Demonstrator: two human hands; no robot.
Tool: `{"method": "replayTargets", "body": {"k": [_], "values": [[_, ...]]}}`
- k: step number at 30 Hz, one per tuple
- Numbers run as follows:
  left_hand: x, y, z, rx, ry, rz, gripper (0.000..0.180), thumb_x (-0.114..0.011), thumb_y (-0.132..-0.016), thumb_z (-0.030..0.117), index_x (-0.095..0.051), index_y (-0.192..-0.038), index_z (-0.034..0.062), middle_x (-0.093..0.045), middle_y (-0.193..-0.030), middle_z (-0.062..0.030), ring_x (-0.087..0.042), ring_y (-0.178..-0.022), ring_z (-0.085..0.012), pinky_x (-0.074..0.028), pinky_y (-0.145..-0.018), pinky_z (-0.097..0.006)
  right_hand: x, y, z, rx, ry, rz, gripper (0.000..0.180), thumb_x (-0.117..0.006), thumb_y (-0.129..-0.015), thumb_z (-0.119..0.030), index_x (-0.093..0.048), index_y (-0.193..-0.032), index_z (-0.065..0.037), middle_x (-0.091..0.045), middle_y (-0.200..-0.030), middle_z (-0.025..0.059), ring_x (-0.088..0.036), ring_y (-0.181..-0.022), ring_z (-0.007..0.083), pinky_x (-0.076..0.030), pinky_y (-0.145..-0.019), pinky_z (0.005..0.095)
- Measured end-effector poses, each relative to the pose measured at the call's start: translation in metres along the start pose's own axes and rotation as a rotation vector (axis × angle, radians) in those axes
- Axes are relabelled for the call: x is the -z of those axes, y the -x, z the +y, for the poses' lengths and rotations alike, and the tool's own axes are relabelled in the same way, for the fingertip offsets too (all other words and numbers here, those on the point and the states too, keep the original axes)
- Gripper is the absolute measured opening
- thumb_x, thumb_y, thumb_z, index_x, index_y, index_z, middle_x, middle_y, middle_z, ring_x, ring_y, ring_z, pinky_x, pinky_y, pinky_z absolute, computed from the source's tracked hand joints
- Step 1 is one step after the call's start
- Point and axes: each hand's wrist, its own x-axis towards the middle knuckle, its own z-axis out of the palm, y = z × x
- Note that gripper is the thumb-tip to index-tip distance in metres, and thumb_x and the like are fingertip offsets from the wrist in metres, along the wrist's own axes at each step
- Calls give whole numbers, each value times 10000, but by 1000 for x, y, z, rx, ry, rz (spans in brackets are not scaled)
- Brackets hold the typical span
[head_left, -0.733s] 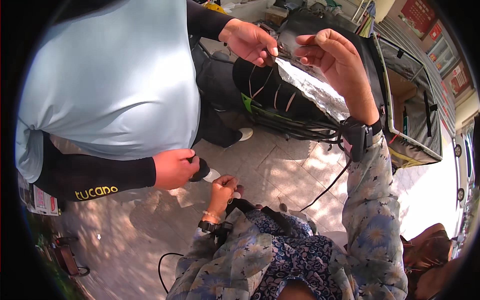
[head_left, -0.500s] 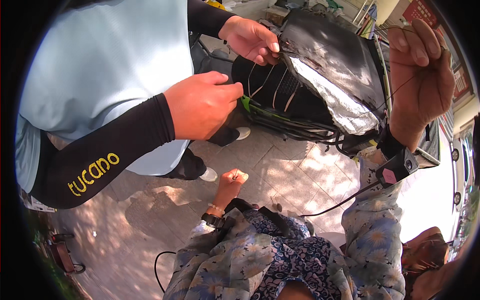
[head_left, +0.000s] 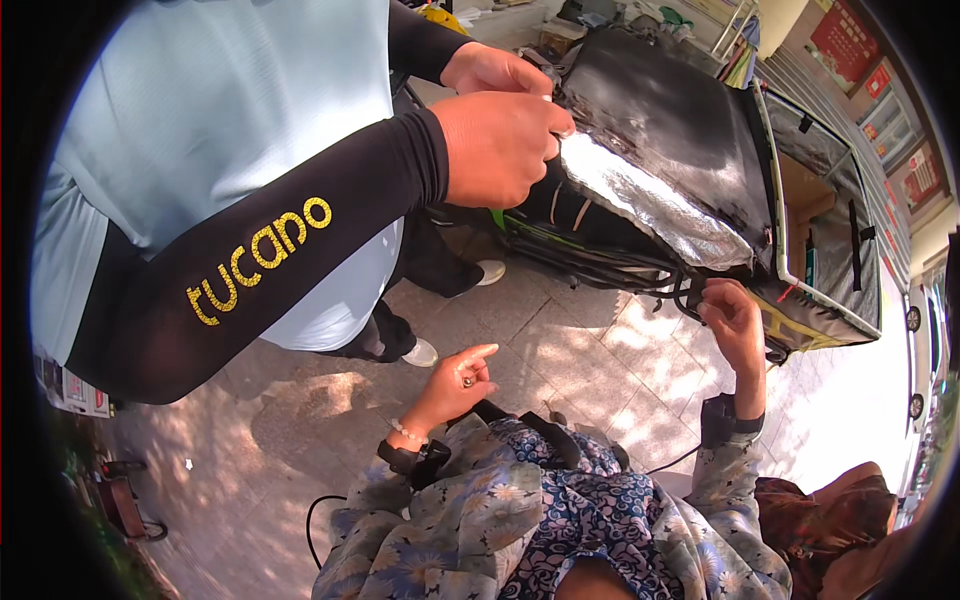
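Insulated delivery bag, open

It was black outside, with crinkled silver foil lining showing along its raised flap, tilted above the paving.

L hand raised, fingers loose, R hand lifted, fingers curled
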Motion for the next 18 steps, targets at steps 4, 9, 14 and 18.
{"method": "replayTargets", "body": {"k": [4, 9, 14, 18], "values": [[-8, -35, 9, 163, 962, 154, 182, -513, -893, 109, -573, -1059, 64, -542, -803, -10, -404, -529, -52, -344, -493, -209, -10, -20, -60, 203, 98, 207, 113, -618, -736, -2, -604, -845, 24, -606, -973, 123, -586, -896, 199, -453, -781, 279], [-20, -81, 13, 73, 1156, 121, 170, -562, -869, 130, -593, -1025, 71, -562, -824, -15, -420, -551, -72, -350, -502, -225, -25, -49, -107, 463, 255, 248, 143, -623, -733, -3, -607, -874, 21, -609, -967, 109, -602, -798, 186, -469, -709, 275], [-20, -115, 26, -111, 1319, 116, 222, -584, -841, 78, -584, -1062, 64, -599, -903, -45, -445, -623, -107, -382, -581, -243, -63, -83, -132, 274, -129, 71, 215, -647, -697, -40, -614, -904, 7, -595, -882, 117, -577, -650, 203, -462, -607, 280], [-16, -144, 31, -191, 1378, 138, 207, -571, -846, 61, -580, -1053, 73, -577, -876, -33, -457, -640, -115, -389, -589, -277, -88, -119, -125, 342, 242, 76, 222, -687, -696, -106, -594, -870, -4, -565, -790, 97, -557, -654, 195, -438, -590, 304]]}}
